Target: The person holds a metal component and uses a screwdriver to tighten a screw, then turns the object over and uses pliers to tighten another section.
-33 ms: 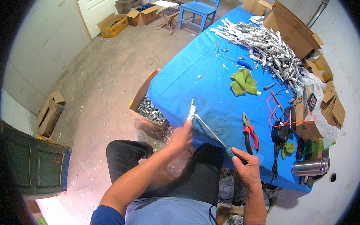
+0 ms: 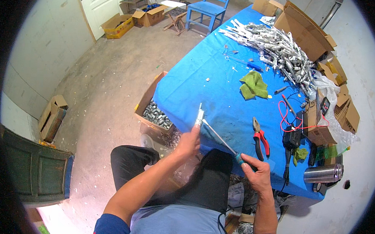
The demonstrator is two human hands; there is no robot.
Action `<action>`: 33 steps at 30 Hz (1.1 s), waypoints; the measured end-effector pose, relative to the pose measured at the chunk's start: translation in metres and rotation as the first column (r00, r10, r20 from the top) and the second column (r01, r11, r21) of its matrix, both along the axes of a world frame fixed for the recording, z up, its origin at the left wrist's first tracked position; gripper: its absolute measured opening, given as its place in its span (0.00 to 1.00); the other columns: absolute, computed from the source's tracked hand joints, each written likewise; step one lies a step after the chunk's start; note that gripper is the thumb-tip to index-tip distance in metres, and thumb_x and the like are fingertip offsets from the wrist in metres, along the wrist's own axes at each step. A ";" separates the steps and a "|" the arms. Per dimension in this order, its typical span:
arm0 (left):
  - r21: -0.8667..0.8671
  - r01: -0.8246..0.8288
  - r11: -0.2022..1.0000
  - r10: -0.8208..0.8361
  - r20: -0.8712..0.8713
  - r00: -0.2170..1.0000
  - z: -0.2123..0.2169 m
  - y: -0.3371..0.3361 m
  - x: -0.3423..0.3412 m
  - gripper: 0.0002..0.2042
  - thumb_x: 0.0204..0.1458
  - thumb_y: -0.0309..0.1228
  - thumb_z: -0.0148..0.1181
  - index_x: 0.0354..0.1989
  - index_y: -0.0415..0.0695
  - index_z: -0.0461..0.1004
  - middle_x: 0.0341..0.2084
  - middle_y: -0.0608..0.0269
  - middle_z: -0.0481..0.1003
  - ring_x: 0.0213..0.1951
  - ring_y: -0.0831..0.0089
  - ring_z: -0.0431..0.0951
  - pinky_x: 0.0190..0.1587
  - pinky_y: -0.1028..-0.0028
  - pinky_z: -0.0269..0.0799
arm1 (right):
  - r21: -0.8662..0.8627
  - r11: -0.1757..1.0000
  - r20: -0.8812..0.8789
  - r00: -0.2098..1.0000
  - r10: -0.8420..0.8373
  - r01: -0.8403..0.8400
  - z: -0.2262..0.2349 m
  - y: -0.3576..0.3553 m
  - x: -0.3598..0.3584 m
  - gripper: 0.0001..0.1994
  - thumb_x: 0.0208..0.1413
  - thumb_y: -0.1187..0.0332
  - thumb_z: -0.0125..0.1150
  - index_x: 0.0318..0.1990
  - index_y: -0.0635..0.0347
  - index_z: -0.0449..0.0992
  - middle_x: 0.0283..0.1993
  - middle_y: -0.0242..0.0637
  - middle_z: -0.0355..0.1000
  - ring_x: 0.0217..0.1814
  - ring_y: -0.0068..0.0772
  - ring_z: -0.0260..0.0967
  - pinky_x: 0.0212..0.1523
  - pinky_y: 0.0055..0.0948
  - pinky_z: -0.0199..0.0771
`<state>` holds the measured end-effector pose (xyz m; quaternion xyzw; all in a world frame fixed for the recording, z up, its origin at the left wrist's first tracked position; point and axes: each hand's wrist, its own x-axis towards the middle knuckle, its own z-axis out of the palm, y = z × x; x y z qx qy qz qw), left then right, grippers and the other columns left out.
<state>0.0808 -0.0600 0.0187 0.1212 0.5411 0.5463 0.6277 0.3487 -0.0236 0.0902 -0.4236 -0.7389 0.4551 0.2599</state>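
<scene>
The left hand (image 2: 189, 142) is clamped on a slim silver-white piece (image 2: 199, 117) over the desk's (image 2: 188, 84) near left edge; its long axis runs near to far, thin tip pointing far. The right hand (image 2: 256, 173) grips a screwdriver (image 2: 220, 136) slanting far-left, its end right beside the piece; contact is unclear. Red-handled pliers (image 2: 261, 140) lie right of the screwdriver, nose far, with a green cloth (image 2: 254, 85) beyond and a heap of white-silver pieces (image 2: 280, 48) at far right.

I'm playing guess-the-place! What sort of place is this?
It's probably a small workshop: the right hand holds a screwdriver, red-and-black pliers lie on the blue tablecloth, and a big heap of whitish parts sits farther back.
</scene>
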 end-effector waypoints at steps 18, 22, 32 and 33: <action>0.017 -0.023 1.000 0.024 -0.054 0.998 -0.001 0.002 0.005 0.29 0.62 0.61 0.45 0.15 0.54 0.54 0.12 0.76 0.53 0.13 0.78 0.53 0.16 0.73 0.47 | -0.117 0.993 -0.061 0.997 -0.039 0.032 -0.037 -0.010 -0.009 0.16 0.57 0.70 0.64 0.52 0.65 0.79 0.48 0.42 0.80 0.46 0.28 0.78 0.50 0.26 0.75; 0.016 -0.021 1.000 0.021 -0.037 0.999 -0.002 0.004 0.004 0.29 0.62 0.60 0.45 0.16 0.53 0.55 0.12 0.76 0.54 0.13 0.78 0.54 0.16 0.74 0.47 | -0.304 0.951 -0.162 0.981 -0.103 0.049 -0.044 -0.012 -0.010 0.19 0.58 0.66 0.66 0.55 0.62 0.77 0.37 0.39 0.78 0.23 0.16 0.65 0.24 0.18 0.66; 0.026 -0.025 0.999 0.027 -0.051 0.998 -0.003 0.002 0.004 0.28 0.63 0.59 0.45 0.16 0.52 0.56 0.13 0.75 0.56 0.14 0.78 0.56 0.17 0.73 0.50 | -0.306 0.952 -0.100 0.995 -0.011 -0.020 -0.032 -0.019 -0.016 0.18 0.58 0.70 0.62 0.56 0.60 0.76 0.43 0.41 0.78 0.33 0.29 0.77 0.30 0.25 0.75; 0.025 -0.024 0.999 0.025 -0.042 0.999 -0.005 0.002 0.004 0.28 0.63 0.59 0.45 0.17 0.52 0.57 0.13 0.75 0.56 0.14 0.78 0.56 0.17 0.73 0.50 | 0.002 0.999 -0.043 0.998 0.039 -0.039 -0.037 -0.020 -0.021 0.18 0.57 0.71 0.62 0.56 0.60 0.76 0.43 0.43 0.78 0.35 0.33 0.78 0.33 0.28 0.76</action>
